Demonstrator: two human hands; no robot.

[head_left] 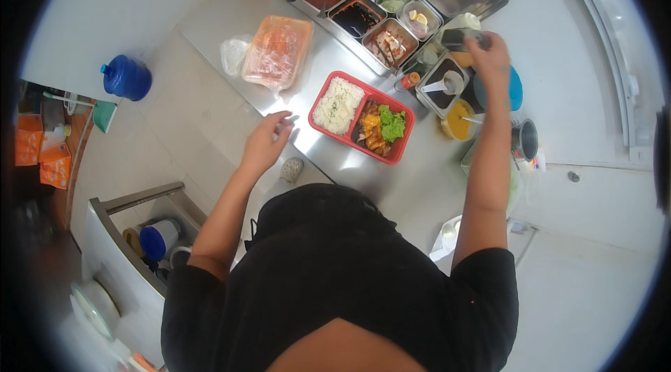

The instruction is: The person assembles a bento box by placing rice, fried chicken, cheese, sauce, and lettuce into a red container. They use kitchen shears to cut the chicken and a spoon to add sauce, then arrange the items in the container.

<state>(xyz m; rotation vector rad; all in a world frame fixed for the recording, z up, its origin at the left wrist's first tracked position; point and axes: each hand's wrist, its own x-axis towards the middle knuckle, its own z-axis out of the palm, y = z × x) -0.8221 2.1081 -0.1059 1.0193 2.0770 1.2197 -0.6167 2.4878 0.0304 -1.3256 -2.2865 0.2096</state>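
Note:
A red two-part lunch box (333, 136) sits on the steel counter, with white rice (338, 108) sprinkled with green flecks in its left compartment. The right compartment holds browned pieces under orange sauce (370, 126) and a green lettuce leaf (393, 125). My left hand (265, 142) hovers left of the box, fingers apart, holding nothing. Over at the counter's far right, my right hand (491, 57) is closed on a small dark container (454, 39), whose exact kind is unclear. Beside that arm are a bowl of yellow sauce (458, 120) with a spoon and a tub of dark contents (440, 98).
A steel topping station (335, 12) with several filled pans runs along the back. Left of the lunch box lies a plastic-wrapped orange container (278, 52). A small red-capped bottle (407, 82) stands near the pans. A blue water jug (126, 78) is on the floor.

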